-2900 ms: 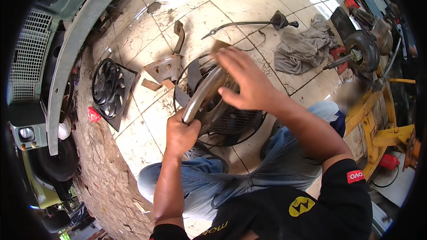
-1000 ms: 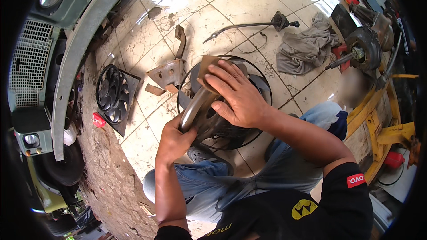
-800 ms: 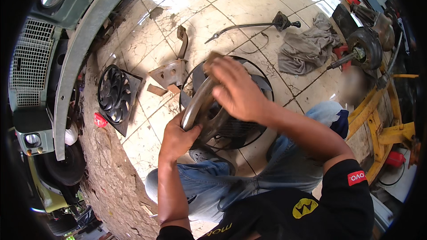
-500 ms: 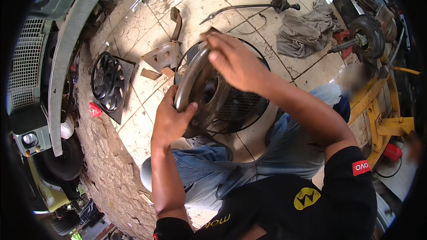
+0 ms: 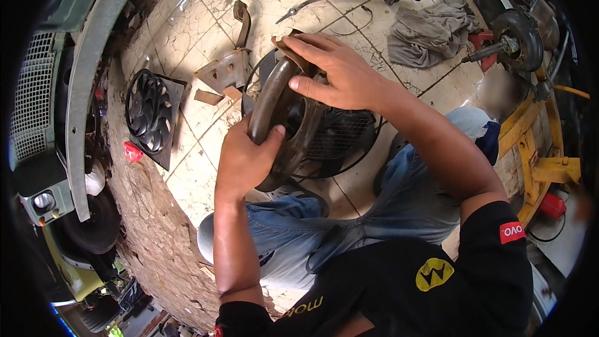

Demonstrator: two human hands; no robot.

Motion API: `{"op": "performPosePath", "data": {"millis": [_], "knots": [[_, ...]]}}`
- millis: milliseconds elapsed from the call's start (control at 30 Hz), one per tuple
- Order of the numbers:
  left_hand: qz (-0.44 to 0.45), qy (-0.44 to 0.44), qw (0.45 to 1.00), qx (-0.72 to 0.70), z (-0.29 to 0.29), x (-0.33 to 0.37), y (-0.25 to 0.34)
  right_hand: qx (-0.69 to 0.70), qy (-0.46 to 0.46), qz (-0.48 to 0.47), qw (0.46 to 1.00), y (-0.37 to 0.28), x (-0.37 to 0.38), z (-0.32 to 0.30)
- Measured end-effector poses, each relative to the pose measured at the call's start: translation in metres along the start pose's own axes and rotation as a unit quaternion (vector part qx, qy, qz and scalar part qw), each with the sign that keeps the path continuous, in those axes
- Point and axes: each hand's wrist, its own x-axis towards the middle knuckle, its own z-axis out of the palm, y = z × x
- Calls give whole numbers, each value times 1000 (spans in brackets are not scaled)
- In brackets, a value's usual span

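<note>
A worn brown-grey metal part shaped like a thick ring (image 5: 271, 101) is held tilted over my lap. My left hand (image 5: 244, 157) is closed around its near left side, the thumb lying on the inner face. At the ring's far end, my right hand (image 5: 340, 73) presses a thin, folded brown piece (image 5: 288, 48) against the metal, with its fingers over the top and the thumb below. That piece looks like sandpaper or stiff cloth; I cannot tell which. Part of the ring's right side is hidden by my right hand.
Beneath the ring lies a round black fan guard (image 5: 355, 140) on the tiles. A black fan (image 5: 150, 112), a pedal bracket (image 5: 226, 72), a lever with cable (image 5: 337, 8) and a grey rag (image 5: 427, 34) surround it. A yellow stand (image 5: 530, 171) is at right, a vehicle (image 5: 37, 168) at left.
My right hand has slowed from a blur and settled lower over the ring's far end, the brown piece now plain under its fingers. My left hand keeps its hold.
</note>
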Motion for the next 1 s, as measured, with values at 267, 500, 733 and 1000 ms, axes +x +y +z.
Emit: {"op": "performPosePath", "data": {"millis": [267, 500, 733, 1000], "knots": [[47, 101, 994, 3, 9, -10, -8, -37, -39, 10, 999, 6, 8, -4], [51, 109, 989, -86, 13, -9, -22, -77, 12, -43, 996, -3, 16, -9], [66, 108, 992, -6, 10, -8, -24, -29, 17, -83, 996, -26, 4, 3], [18, 90, 996, -19, 7, -10, -27, -84, -4, -94, 992, -32, -7, 13]]}}
